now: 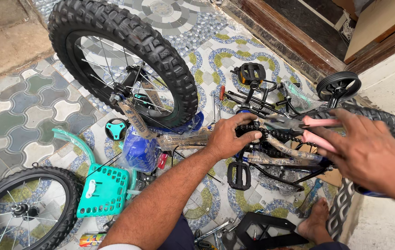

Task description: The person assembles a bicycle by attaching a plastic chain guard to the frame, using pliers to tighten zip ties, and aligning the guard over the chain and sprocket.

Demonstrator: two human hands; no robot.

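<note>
The black bicycle chain on its crank point(271, 136) lies at mid-floor within the blue, paper-wrapped bike frame point(281, 159), its long axis running left to right. My left hand point(230, 136) sits on its left end, fingers curled over the links, gripping them. My right hand point(366, 150) hovers to the right, fingers spread wide, holding nothing, beside the two pink handlebar grips point(320, 131). I count two black pedals point(239, 176), two loose knobby-tyred wheels point(123, 60), one small black training wheel point(338, 85) and one teal plastic basket point(102, 190) on the patterned tile floor point(17, 111).

Patterned tiled floor point(17, 106) carries a spoked wheel point(21, 210), teal basket point(102, 190), perhaps a screwdriver point(222, 95).
</note>
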